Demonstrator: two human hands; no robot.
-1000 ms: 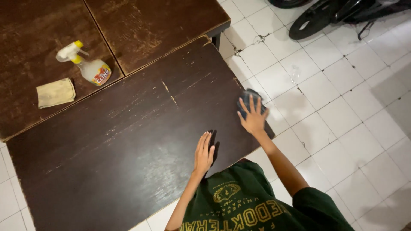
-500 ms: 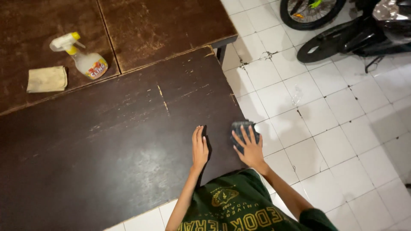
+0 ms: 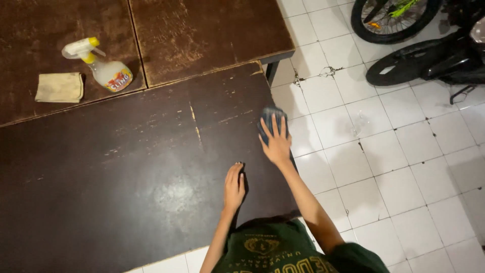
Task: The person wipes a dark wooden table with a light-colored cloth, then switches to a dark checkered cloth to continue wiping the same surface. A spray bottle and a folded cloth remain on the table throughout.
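Note:
My right hand (image 3: 276, 143) presses flat on a dark blue cloth (image 3: 268, 116) at the right edge of a dark brown table (image 3: 126, 172). The fingers are spread over the cloth, which shows only above the fingertips. My left hand (image 3: 234, 186) lies flat and empty on the same tabletop, nearer to me, fingers together. The tabletop is scratched, with a pale sheen in its middle.
A spray bottle (image 3: 101, 68) with a yellow nozzle lies on a worn brown table (image 3: 202, 30) behind, beside a folded beige cloth (image 3: 59, 87). White cracked floor tiles (image 3: 384, 167) lie to the right. A bicycle wheel (image 3: 391, 17) and a motorbike (image 3: 429, 58) stand at the top right.
My right hand slid the blue cloth toward me along the table's right edge, then away again. The left hand stayed flat on the table.

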